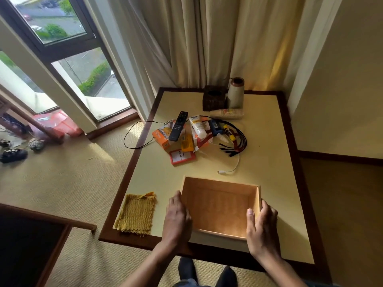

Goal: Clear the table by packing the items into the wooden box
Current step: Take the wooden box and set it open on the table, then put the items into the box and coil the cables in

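The wooden box (219,206) sits open-topped at the lower centre of the frame, on the near part of the counter (269,162), its bare floor showing. The left hand (178,216) lies with straight fingers flat against the outside of the box's left wall. The right hand (262,224) grips the right wall, thumb inside and fingers outside.

Just left of the box lies a folded yellow cloth (136,213) near the counter's edge. At mid-frame, well apart from the box, the items lie in a heap: a black remote (178,126) rests across an orange carton (160,136), beside a white tube (198,126), a yellow packet (187,142) and a red card holder (182,157). A bundle of black cables (238,139) curls to the right of them, and a white cable (230,168) trails nearest to the box. Toward the curtains stand a dark woven box (213,98) and a pale cylinder (235,94), with stacked paper cups (227,113) lying on their side before them.

The left thumb is hidden behind the hand. The heap's items overlap, and their labels are too small to read.
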Tool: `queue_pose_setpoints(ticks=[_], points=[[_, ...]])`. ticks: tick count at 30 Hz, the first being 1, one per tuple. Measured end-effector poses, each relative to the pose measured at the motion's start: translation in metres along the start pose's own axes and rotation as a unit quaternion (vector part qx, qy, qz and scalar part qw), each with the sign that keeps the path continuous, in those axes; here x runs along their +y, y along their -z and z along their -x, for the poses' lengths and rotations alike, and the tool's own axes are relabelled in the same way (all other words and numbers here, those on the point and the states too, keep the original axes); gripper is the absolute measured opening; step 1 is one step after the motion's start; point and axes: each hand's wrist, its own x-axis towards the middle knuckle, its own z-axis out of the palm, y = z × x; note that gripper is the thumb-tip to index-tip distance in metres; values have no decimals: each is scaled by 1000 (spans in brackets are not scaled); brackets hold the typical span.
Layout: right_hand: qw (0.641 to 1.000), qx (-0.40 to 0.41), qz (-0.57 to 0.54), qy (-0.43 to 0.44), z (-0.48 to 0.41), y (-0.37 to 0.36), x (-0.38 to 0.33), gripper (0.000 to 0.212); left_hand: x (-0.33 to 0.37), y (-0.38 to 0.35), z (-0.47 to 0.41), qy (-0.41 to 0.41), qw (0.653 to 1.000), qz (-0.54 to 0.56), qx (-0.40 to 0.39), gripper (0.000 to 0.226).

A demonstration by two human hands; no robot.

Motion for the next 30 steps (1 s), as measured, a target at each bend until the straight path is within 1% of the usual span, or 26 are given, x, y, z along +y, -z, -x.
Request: queue_pose_setpoints(ticks=[2,5,10,14,17,20,21,23,25,27,28,30], points=[[998,10,55,27,-8,2,-8,66,7,6,-8,-10,999,5,48,47],[992,19,88,92,-33,3,-29,69,18,17,-36,-32,996,-10,84,41],[987,-19,62,146,-82,-6,-88,56,39,52,-97,-77,989,-67,108,38],[978,-56,73,189,-135,-26,-140,47,41,82,-158,-97,985,-115,90,36],[978,-70,93,175,-177,-54,-175,43,36,100,-212,-87,983,-150,54,44],[981,-87,100,140,-207,-79,-199,39,35,105,-248,-86,982,-166,17,67],[983,-94,100,125,-217,-89,-206,40,35,103,-260,-81,983,-165,6,70],[986,-93,101,93,-235,-109,-220,43,38,98,-283,-74,983,-168,-8,71],[986,-85,125,71,-252,-125,-232,50,44,90,-304,-79,982,-172,-17,63],[982,-84,154,63,-264,-138,-238,56,46,79,-322,-78,983,-165,-8,54],[980,-87,168,57,-268,-143,-239,59,46,73,-329,-73,983,-165,-7,52],[977,-99,186,38,-274,-150,-237,64,42,62,-341,-57,984,-171,-13,56]])
